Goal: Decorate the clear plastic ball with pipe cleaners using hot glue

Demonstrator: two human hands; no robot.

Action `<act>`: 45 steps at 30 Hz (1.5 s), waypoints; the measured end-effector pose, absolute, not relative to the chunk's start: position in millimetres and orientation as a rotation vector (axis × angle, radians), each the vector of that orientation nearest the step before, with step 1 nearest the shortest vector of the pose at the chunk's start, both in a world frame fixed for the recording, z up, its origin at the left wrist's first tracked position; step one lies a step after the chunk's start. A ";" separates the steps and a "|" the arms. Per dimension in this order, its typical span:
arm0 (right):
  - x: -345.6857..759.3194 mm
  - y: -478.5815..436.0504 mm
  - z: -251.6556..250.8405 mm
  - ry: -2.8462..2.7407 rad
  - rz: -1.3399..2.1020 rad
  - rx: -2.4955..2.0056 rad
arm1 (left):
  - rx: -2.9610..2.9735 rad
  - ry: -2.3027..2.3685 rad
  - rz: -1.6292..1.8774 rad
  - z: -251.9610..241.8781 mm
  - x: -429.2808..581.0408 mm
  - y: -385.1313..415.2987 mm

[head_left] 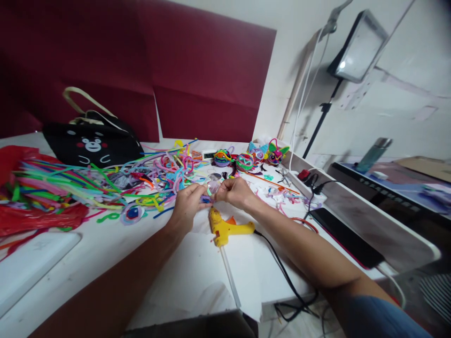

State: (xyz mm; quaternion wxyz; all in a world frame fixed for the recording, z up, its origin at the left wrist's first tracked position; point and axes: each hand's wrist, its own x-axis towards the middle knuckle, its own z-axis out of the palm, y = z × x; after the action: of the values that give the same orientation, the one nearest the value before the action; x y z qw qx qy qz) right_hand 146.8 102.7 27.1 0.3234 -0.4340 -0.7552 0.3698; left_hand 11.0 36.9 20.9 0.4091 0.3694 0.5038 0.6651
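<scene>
A small craft piece [210, 187], part clear plastic and part pastel pipe cleaner, is up over the middle of the table. My left hand [188, 204] grips it from the left, thumb and fingers closed on its edge. Against its right side, my right hand [237, 192] is closed in a pinch; what lies between those fingertips is hidden. Just below my hands a yellow glue gun [227, 228] lies on white paper, a clear glue stick [230, 277] poking out of its back end toward me.
Loose pipe cleaners [176, 169] cover the back and left, with a bundle on a red plastic bag [70, 217]. Several finished pipe-cleaner balls [244, 162] stand behind my hands. A black bag [93, 141] is back left. A phone [347, 237] and power strip [306, 185] are right.
</scene>
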 end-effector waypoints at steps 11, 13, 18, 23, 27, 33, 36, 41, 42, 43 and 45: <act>147.2 102.5 27.5 -1.972 0.989 -1.133 | 0.944 1.262 1.686 21.9 12.5 35.4; 147.3 103.3 26.9 -1.979 0.998 -1.121 | 0.942 1.260 1.687 22.4 13.0 35.3; 147.7 103.2 27.4 -1.974 1.005 -1.116 | 0.928 1.250 1.688 22.9 14.0 35.3; 147.5 101.1 30.1 -1.981 0.985 -1.138 | 0.922 1.238 1.688 22.4 13.6 36.1; 147.8 101.5 28.8 -1.980 0.985 -1.133 | 0.928 1.245 1.691 22.1 13.1 36.2; 147.4 102.2 26.9 -1.979 0.984 -1.122 | 0.924 1.246 1.688 19.7 11.3 37.1; 147.3 102.9 26.6 -1.975 0.975 -1.122 | 0.910 1.246 1.685 17.9 9.7 38.5; 147.7 103.6 26.2 -1.984 0.976 -1.114 | 0.902 1.233 1.683 16.9 8.6 39.1; 147.7 103.6 26.2 -1.985 0.975 -1.116 | 0.908 1.230 1.685 17.0 8.7 38.9; 147.6 103.5 26.1 -1.986 0.975 -1.117 | 0.912 1.231 1.685 17.2 8.9 38.7; 147.2 103.3 25.9 -1.985 0.977 -1.121 | 0.914 1.242 1.685 17.6 9.7 38.3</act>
State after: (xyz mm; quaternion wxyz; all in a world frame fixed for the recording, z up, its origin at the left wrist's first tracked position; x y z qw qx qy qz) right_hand 147.2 103.3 25.9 0.3247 -0.4275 -0.7570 0.3725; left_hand 9.7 38.3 17.6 0.4156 0.3640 0.4944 0.6711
